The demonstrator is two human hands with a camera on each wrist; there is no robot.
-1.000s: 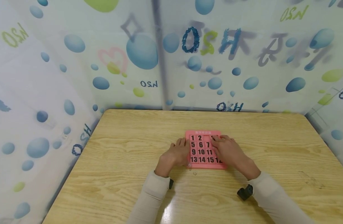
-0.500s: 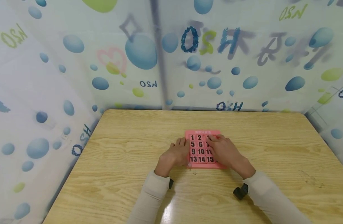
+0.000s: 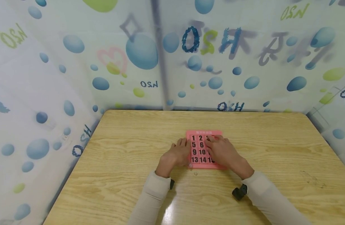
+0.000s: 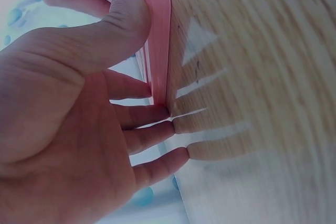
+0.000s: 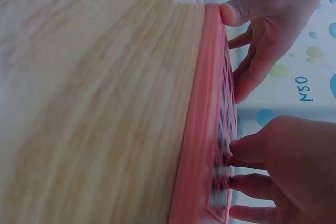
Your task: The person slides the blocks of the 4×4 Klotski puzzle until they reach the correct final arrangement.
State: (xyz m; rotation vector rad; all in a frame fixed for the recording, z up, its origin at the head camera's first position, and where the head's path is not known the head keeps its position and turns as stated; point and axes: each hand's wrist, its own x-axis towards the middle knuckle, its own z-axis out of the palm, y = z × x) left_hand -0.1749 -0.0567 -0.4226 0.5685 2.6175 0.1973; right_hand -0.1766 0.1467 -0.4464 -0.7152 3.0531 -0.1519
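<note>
A pink sliding number puzzle (image 3: 207, 167) lies flat on the wooden table, its black-numbered tiles in rows. Tiles 1, 2, 5, 6, 9, 10, 13 and 14 show plainly in the head view. My left hand (image 3: 178, 154) holds the puzzle's left side, its thumb (image 4: 126, 9) bent at the near corner and its fingertips along the edge, down at the tabletop. Over the right-hand columns lies my right hand (image 3: 223, 150), fingertips on the tiles, one at the 3 tile (image 3: 207, 137) in the top row. That hand hides several tiles on the right.
The wooden table (image 3: 127, 137) reaches to a white wall sheet (image 3: 178, 75) printed with blue and green drops at the back and sides. Dark wrist cameras (image 3: 240, 192) sit under both cuffs. Small marks (image 3: 195, 173) show on the wood near the puzzle.
My right hand has moved left across the tiles, and the 3 tile has slid left into the gap beside the 2. My left hand has stayed at the puzzle's left edge.
</note>
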